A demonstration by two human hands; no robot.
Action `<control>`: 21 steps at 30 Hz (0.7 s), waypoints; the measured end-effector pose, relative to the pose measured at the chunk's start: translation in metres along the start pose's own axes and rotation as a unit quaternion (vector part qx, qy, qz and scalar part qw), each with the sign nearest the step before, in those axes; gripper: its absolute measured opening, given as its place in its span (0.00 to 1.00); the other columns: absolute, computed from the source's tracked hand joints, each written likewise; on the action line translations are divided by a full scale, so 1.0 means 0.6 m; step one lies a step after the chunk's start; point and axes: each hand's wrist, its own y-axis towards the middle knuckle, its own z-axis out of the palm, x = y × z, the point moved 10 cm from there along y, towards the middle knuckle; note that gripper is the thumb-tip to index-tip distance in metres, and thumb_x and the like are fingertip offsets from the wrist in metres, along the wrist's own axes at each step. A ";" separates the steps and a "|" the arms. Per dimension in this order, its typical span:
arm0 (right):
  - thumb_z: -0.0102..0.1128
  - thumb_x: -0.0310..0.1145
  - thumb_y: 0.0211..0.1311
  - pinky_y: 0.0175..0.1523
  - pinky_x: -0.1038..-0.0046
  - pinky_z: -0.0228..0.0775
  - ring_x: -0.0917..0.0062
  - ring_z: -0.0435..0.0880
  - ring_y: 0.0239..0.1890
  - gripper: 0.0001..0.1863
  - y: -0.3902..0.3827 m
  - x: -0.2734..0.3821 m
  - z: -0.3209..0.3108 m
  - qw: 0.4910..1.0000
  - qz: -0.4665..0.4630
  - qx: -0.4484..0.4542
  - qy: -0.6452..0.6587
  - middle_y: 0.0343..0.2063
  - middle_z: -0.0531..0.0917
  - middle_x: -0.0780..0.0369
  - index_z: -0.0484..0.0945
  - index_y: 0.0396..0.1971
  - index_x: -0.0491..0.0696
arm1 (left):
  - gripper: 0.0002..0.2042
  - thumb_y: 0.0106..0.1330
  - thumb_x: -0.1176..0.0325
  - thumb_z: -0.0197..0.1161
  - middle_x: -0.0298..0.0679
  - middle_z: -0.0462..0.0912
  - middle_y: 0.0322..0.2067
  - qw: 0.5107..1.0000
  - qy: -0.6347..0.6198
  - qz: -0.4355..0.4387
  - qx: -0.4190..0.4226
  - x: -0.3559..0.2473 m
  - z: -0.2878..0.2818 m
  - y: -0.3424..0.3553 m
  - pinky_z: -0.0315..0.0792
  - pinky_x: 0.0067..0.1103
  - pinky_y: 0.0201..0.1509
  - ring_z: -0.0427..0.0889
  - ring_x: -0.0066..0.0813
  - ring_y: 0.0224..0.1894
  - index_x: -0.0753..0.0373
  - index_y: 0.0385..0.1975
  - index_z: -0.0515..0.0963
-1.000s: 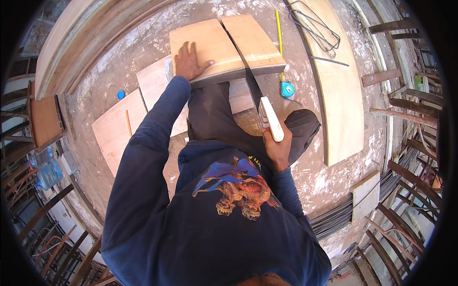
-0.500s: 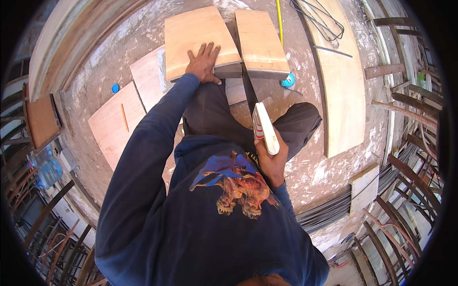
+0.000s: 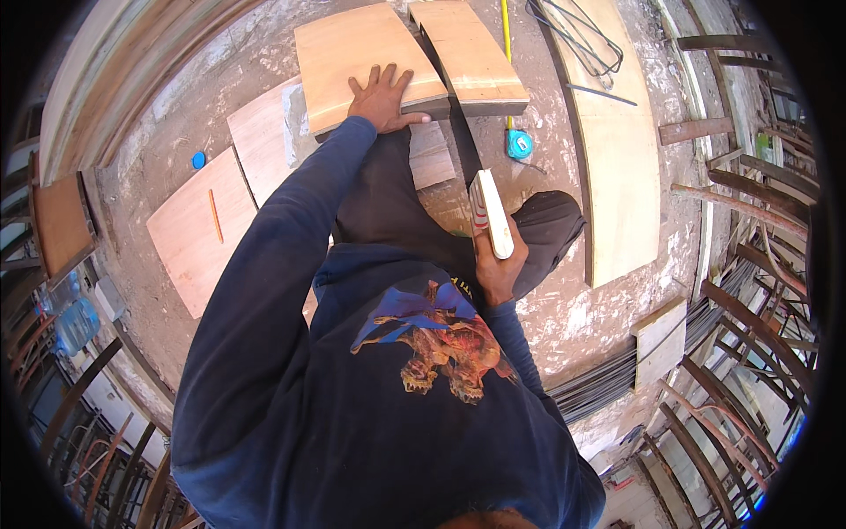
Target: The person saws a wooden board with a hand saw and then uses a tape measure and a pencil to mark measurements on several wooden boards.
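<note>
A plywood board [image 3: 361, 62] lies in front of me, with a narrower plywood piece [image 3: 471, 57] to its right and a tapering slot between them. My left hand [image 3: 384, 97] is spread flat on the near part of the wider board, its thumb along the front edge. My right hand [image 3: 500, 260] grips the pale handle of a handsaw [image 3: 492, 214]. The dark blade runs from the handle to the near end of the slot; its far part is hidden by the wood.
A teal tape measure [image 3: 519, 144] lies by the narrower piece, its yellow tape stretching away. A long plank [image 3: 621, 176] with bent black rods on it lies right. Leftward are flat panels [image 3: 189, 229], a pencil [image 3: 216, 216] and a blue cap [image 3: 198, 160]. Metal bars [image 3: 599, 388] lie lower right.
The boards' near edges, my left hand and the saw have shifted slightly away from me. The tape measure, partly covered by the narrower piece before, now shows in full. The view has shifted a little.
</note>
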 end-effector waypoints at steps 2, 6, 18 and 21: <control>0.60 0.22 0.55 0.33 0.80 0.69 0.86 0.75 0.27 0.22 -0.003 -0.021 -0.005 1.000 0.016 -0.025 0.005 0.28 0.81 0.65 0.77 0.52 0.36 | 0.43 0.62 0.25 0.46 0.44 0.59 0.72 1.000 -0.006 -0.026 -0.016 0.014 -0.001 0.009 0.51 0.66 0.65 0.54 0.49 0.74 0.48 0.71 0.63; 0.64 0.23 0.55 0.44 0.76 0.75 0.80 0.84 0.35 0.20 -0.013 -0.060 0.001 0.997 0.065 -0.026 0.043 0.32 0.86 0.59 0.80 0.49 0.37 | 0.40 0.65 0.28 0.46 0.44 0.58 0.72 1.000 -0.005 -0.021 0.006 0.019 0.013 0.017 0.51 0.65 0.65 0.55 0.49 0.74 0.49 0.71 0.63; 0.62 0.22 0.56 0.45 0.75 0.75 0.79 0.83 0.36 0.22 -0.037 -0.087 0.022 0.997 0.030 -0.008 0.066 0.34 0.85 0.59 0.77 0.53 0.37 | 0.54 0.46 0.26 0.67 0.46 0.56 0.73 0.996 0.021 0.017 0.086 0.014 0.000 0.003 0.55 0.61 0.65 0.54 0.50 0.75 0.45 0.73 0.59; 0.62 0.22 0.56 0.45 0.75 0.75 0.79 0.83 0.36 0.21 -0.044 -0.112 0.013 0.991 0.081 -0.056 0.085 0.34 0.86 0.59 0.78 0.52 0.37 | 0.57 0.42 0.25 0.68 0.47 0.53 0.74 0.981 0.008 -0.004 0.191 0.014 0.009 0.046 0.54 0.62 0.66 0.51 0.48 0.76 0.48 0.73 0.58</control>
